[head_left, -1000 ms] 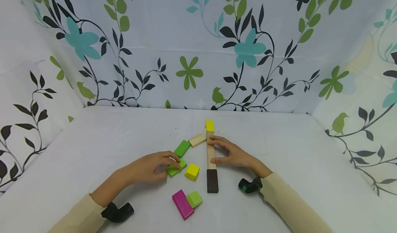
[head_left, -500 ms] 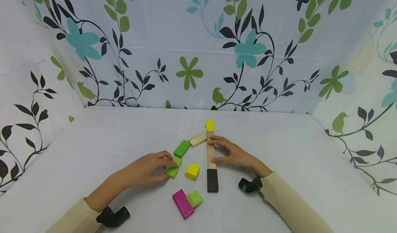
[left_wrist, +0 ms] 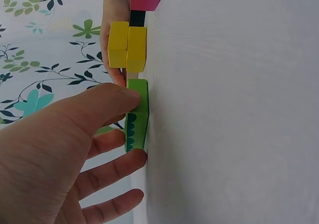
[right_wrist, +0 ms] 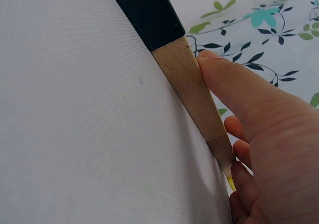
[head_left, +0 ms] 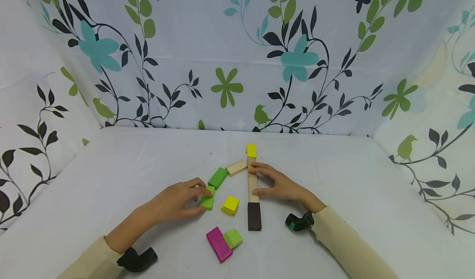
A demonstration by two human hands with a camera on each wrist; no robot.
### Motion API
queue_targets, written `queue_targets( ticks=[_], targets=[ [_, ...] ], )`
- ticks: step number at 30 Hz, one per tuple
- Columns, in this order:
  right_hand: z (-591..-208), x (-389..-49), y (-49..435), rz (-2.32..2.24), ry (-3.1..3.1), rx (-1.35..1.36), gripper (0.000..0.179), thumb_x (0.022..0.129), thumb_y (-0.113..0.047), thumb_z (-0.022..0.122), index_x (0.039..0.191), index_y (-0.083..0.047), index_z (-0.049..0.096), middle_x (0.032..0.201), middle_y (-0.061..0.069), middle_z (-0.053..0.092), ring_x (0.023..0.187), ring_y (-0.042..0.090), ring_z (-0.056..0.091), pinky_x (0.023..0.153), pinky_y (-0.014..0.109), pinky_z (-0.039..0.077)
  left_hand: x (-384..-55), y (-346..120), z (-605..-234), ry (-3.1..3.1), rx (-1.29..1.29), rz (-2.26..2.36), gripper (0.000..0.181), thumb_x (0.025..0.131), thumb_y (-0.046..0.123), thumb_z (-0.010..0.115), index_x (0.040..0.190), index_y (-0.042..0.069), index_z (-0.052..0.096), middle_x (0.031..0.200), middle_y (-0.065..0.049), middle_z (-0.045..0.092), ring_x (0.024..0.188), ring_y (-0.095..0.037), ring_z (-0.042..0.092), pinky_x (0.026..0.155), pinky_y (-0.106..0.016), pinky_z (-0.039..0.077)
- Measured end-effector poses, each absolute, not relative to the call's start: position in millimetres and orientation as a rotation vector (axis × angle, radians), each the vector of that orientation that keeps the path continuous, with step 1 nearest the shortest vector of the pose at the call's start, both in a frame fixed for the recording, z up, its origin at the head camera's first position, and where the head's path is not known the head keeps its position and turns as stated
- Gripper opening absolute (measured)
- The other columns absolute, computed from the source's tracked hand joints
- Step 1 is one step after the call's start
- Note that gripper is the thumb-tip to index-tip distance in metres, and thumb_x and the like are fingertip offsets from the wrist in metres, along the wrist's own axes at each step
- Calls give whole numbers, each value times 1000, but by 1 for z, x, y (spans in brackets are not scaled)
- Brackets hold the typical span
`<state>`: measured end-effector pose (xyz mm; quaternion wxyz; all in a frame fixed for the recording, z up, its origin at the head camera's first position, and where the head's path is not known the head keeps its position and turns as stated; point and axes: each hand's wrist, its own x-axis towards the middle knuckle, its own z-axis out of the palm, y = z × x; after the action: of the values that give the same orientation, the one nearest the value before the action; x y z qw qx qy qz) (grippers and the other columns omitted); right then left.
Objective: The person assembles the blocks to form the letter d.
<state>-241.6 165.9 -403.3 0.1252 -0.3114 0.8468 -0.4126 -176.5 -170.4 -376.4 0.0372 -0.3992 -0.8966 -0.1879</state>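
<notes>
My left hand pinches a light green block between thumb and fingers; a scalloped dark edge shows on this green block in the left wrist view. Its far end meets a darker green block, which adjoins a slanted pale wooden block. My right hand rests its thumb and fingertips on a straight row of plain wooden blocks. A yellow block tops that row, and a dark brown block forms its near end.
Between the hands lies another yellow block. Nearer the front, a magenta block touches a light green block. Black wrist cameras, such as the left one, hang by each sleeve. Patterned cloth stands behind the white table.
The left hand has turned the light green block from slanting rightward to nearly upright in the head view, its far end now against the darker green block. The right hand stays put.
</notes>
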Motion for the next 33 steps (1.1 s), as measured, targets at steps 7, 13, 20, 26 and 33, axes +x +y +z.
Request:
queue_targets(
  ticks=[7,13,20,26,33],
  targets=[
    [-405,-242,165,-1196,2468,-915,62,87,-27,74,143,-18,49,159,2,28,149,29,16,116,57,15,-172,-170,-379,-2720,-1195,-628,31,85,24,75,113,15,69,110,3,57,81,-7,55,70,-21,49],
    [-405,-243,166,-1202,2467,-917,61,88,-25,74,143,-16,49,159,4,28,148,31,17,115,59,16,-170,-158,-376,-2635,-1268,-626,33,86,25,74,117,17,67,115,2,60,102,-14,57,89,-34,51],
    [-406,-242,165,-1189,2473,-924,63,87,-31,74,143,-19,48,159,1,27,148,29,17,115,57,16,-172,-136,-372,-2644,-1402,-547,42,88,31,72,127,19,62,124,2,61,118,-17,53,100,-41,44],
    [-406,-243,165,-1182,2479,-922,64,86,-35,74,143,-20,48,159,-2,28,148,24,17,116,54,17,-176,-128,-373,-2652,-1450,-495,41,90,30,71,128,18,61,126,4,63,123,-21,51,102,-44,42],
    [-406,-244,166,-1165,2498,-912,65,86,-36,74,143,-21,48,158,-4,28,149,23,17,116,53,16,-171,-135,-375,-2598,-1475,-446,38,87,26,74,123,16,63,115,5,66,109,-17,54,91,-34,46]
  ],
)
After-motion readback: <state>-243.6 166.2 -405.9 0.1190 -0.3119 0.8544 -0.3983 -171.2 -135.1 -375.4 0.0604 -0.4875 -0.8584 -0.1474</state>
